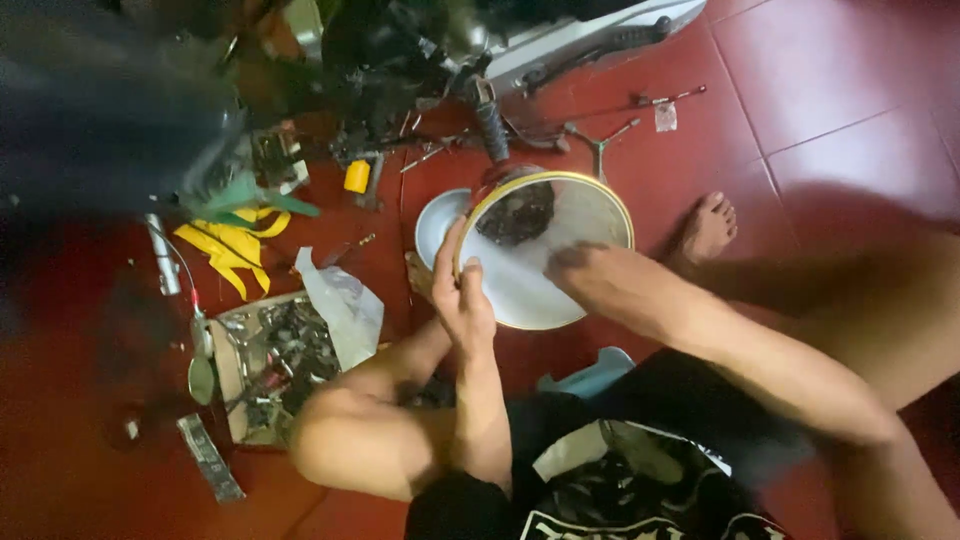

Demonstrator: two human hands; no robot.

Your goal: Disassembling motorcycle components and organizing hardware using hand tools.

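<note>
Sieve [560,250] tilted, open face toward viewer; left hand [462,300] fingers grip rim; right hand [610,285] blurred, grip unclear.

A round white basin [545,262] with a yellow rim, tilted, holds a dark greasy part [516,214].
</note>
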